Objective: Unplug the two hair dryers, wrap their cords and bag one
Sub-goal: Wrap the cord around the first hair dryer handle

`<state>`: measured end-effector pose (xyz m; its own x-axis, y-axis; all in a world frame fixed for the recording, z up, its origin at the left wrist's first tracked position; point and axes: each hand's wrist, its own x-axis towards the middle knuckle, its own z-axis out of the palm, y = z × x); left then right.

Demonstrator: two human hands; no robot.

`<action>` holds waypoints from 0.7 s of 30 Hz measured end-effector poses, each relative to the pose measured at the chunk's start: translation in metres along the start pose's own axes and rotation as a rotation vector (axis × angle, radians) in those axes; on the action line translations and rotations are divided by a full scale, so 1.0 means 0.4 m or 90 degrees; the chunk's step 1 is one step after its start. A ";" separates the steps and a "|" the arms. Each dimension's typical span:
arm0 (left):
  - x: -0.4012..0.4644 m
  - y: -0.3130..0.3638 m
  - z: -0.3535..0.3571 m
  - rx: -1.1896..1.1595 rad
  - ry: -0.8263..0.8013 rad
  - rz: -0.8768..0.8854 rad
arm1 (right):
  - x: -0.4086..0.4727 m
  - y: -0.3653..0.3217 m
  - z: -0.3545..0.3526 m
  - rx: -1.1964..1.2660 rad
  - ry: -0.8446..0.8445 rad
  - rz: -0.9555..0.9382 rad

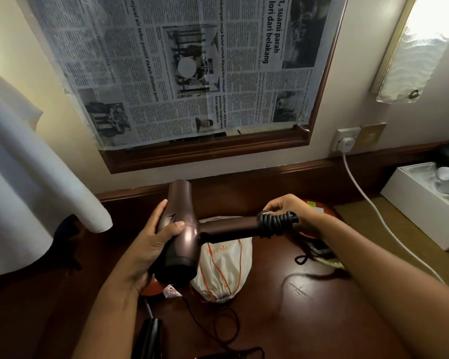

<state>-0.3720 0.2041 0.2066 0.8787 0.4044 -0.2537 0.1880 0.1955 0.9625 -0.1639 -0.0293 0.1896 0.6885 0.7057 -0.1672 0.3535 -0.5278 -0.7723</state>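
Dark wooden tabletop (309, 307) running along a wall, with a framed panel covered by newspaper (182, 66) above its far edge. White box (425, 203) at the far right corner; white cable (373, 211) descending from a wall plug (345, 144) across the right side. Brown hair dryer (182, 229) held above the tabletop's middle, barrel pointing away and toward the viewer, handle extending right. White drawstring bag (223, 268) with orange cord lying beneath it, neck toward the near edge. Left hand (156, 244) with its fingers and thumb curled around the barrel. Right hand (293, 211) at the handle's end, its fingers pinching the black cord (276, 224), which is coiled tightly around the handle. A loose black cord (218, 330) trails near the front edge beside a second dark appliance (149, 338), only partly visible.
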 end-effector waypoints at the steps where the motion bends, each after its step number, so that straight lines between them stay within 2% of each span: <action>1: -0.001 0.001 0.001 0.009 -0.001 0.004 | 0.003 -0.007 -0.004 0.014 0.008 -0.002; 9: -0.003 -0.002 0.000 0.009 -0.020 0.001 | -0.002 -0.056 -0.063 0.084 -0.044 -0.018; 13: 0.003 -0.003 0.009 0.065 -0.018 0.018 | -0.015 -0.095 -0.071 0.072 -0.089 0.023; 21: 0.038 -0.048 0.022 0.089 0.078 0.062 | -0.018 -0.116 -0.035 -0.082 -0.028 -0.007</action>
<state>-0.3583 0.1985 0.1853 0.8371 0.5228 -0.1611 0.1717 0.0285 0.9847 -0.1766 -0.0165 0.2352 0.6565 0.7304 -0.1882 0.4416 -0.5745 -0.6891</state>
